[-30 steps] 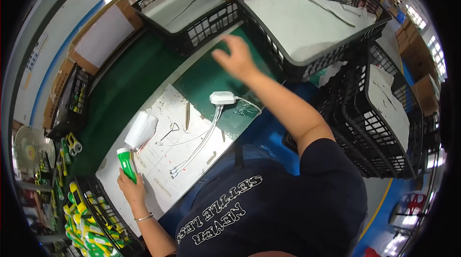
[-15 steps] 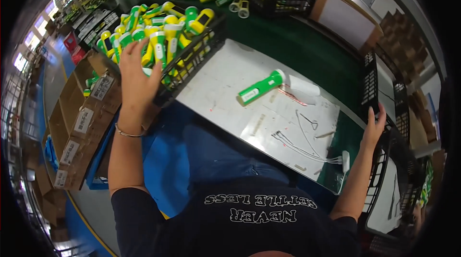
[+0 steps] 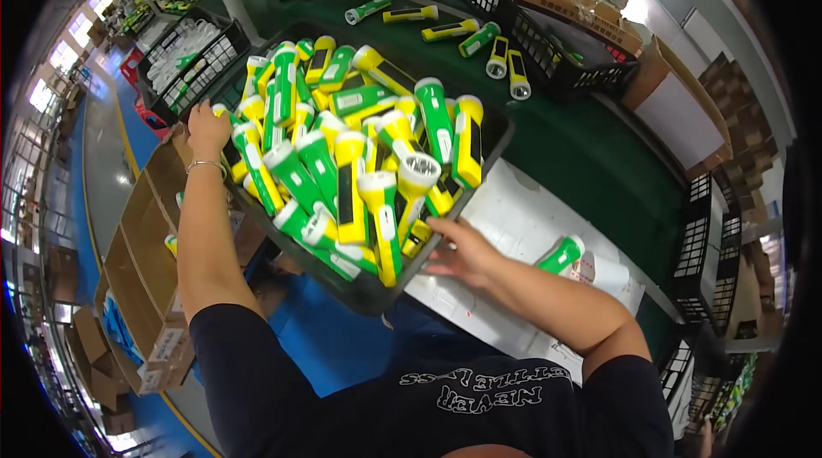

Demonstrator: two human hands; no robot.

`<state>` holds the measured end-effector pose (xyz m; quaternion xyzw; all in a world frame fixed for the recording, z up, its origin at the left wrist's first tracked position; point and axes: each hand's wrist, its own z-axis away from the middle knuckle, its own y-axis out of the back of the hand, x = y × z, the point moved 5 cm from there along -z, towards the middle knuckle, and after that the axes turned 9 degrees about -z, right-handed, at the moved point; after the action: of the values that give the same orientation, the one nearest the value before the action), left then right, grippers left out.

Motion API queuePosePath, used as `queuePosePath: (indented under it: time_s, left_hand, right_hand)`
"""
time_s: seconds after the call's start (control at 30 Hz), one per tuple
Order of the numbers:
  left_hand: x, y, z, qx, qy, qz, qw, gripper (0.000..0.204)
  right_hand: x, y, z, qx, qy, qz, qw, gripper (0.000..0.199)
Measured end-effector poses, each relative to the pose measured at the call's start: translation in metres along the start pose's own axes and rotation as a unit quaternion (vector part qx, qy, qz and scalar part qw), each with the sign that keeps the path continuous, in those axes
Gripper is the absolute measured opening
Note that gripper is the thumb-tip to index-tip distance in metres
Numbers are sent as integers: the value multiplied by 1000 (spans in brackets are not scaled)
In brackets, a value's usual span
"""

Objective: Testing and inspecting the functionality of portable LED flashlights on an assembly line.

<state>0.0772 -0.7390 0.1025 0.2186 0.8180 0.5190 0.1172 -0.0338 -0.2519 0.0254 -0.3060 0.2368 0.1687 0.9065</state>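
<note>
A black plastic crate [image 3: 347,280] heaped with green and yellow flashlights [image 3: 321,169] is in front of me, left of centre. My left hand [image 3: 208,128] is closed on its left rim, with the fingertips partly hidden among the flashlights. At its right side, my right hand [image 3: 462,252] grips the near corner area, thumb on the rim and other fingers lower against the wall. Beyond my right forearm, a green flashlight [image 3: 561,254] lies on the white board [image 3: 522,201], partly covered by the arm.
Several loose flashlights [image 3: 449,29] lie on the dark green bench [image 3: 591,150]. Another black crate [image 3: 565,64] stands at the back right beside cardboard. An open cardboard box [image 3: 141,244] stands at my left, and a crate of white parts [image 3: 193,64] is beyond it.
My right hand has left the black crate at the right and come to the flashlight crate. My left hand has moved from above the flashlights to the rim. The crate looks closer and more central.
</note>
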Motion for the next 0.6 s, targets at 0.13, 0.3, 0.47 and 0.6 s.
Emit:
queuePosePath:
  time_s: [0.13, 0.3, 0.47, 0.6]
  left_hand:
    - [27, -51, -70, -92, -39, -65, 993, 56]
    - [-7, -134, -151, -229, -189, 114, 948, 40]
    - [28, -144, -149, -270, -358, 162, 879, 39]
    - [45, -150, -161, -277, -283, 135, 908, 38]
  right_hand:
    - [-16, -7, -9, 95, 41, 45, 994, 48]
    - [-26, -18, -9, 154, 36, 96, 983, 36]
    - [-23, -22, -13, 202, 43, 28, 978, 69]
    - [-30, -33, 1, 236, 83, -1, 968, 65]
